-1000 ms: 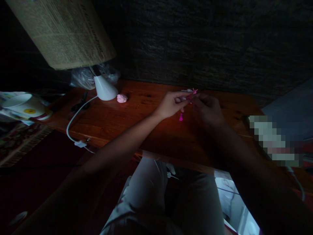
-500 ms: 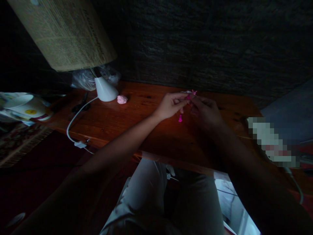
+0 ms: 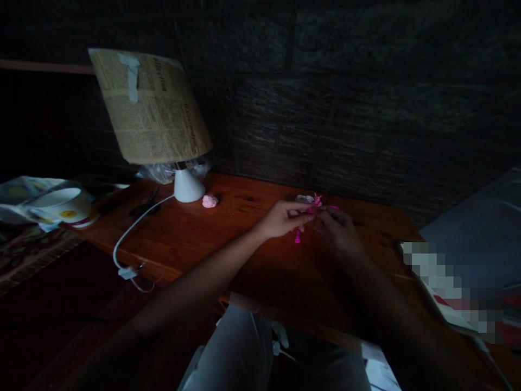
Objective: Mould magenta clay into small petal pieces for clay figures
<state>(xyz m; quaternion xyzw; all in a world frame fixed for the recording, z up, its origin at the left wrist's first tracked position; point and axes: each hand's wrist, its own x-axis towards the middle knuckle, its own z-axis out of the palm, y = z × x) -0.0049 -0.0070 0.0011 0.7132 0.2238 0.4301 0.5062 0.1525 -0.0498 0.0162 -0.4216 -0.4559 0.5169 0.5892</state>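
Observation:
My left hand (image 3: 284, 219) and my right hand (image 3: 341, 231) meet over the wooden table, fingertips pinched together. Between them is a small bright-pink piece (image 3: 313, 210), soft-looking, perhaps modelling clay; its exact shape is too dark and small to make out. A little magenta cone-like piece (image 3: 297, 237) shows just below my left fingers. Behind the fingertips are a pink branching piece (image 3: 317, 199) and a whitish item (image 3: 304, 199), partly hidden by my hands. A pale pink lump (image 3: 210, 201) lies farther left on the tabletop.
A lamp with a newspaper-print shade (image 3: 157, 114) and white base (image 3: 188, 186) stands at the back left, its cord (image 3: 122, 239) hanging over the front edge. Dark scissors (image 3: 144, 206) and a white paper tub (image 3: 65, 206) are left of it. A brick wall (image 3: 305, 108) rises behind.
The view has tilted upward, so the table and hands appear lower and more of the lamp shows. Both hands stay together at the pink piece, with only slight finger movement.

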